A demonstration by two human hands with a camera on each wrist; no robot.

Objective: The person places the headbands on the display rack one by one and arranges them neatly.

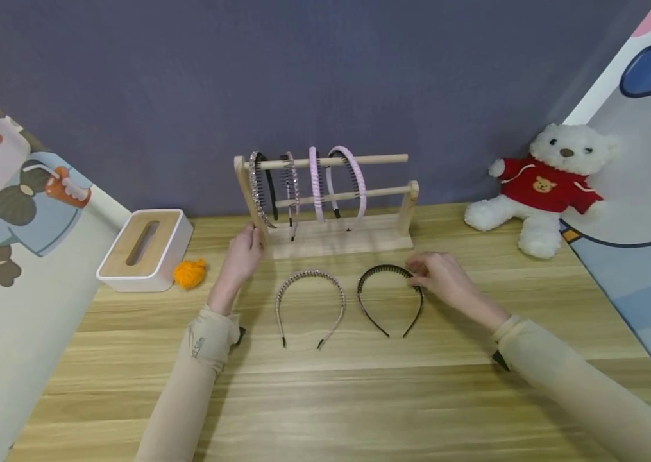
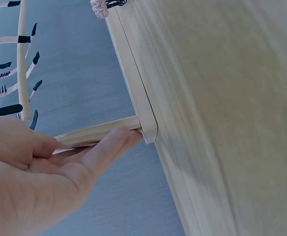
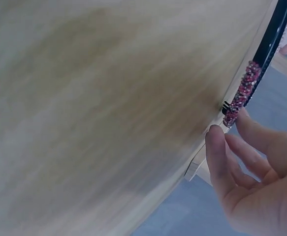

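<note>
My left hand (image 1: 244, 251) grips the left upright (image 2: 99, 132) of a wooden headband stand (image 1: 354, 239), fingers on one side and thumb on the other. On the table, my right hand (image 1: 440, 274) pinches the upper right side of a dark headband (image 1: 385, 268) with comb teeth. The right wrist view shows reddish beads (image 3: 243, 91) on this headband, their end between thumb and fingertip. A pinkish beaded headband (image 1: 310, 274) lies left of it. Several headbands hang on the stand's upper rod, including a sparkly one (image 1: 253, 183) and a pink braided one (image 1: 315, 183).
A white tissue box with a wooden lid (image 1: 143, 250) stands at the left, beside an orange yarn ball (image 1: 189, 274). A white teddy bear in a red sweater (image 1: 550, 186) sits at the back right. A dark wall (image 1: 325, 77) rises behind the wooden table (image 1: 325, 410).
</note>
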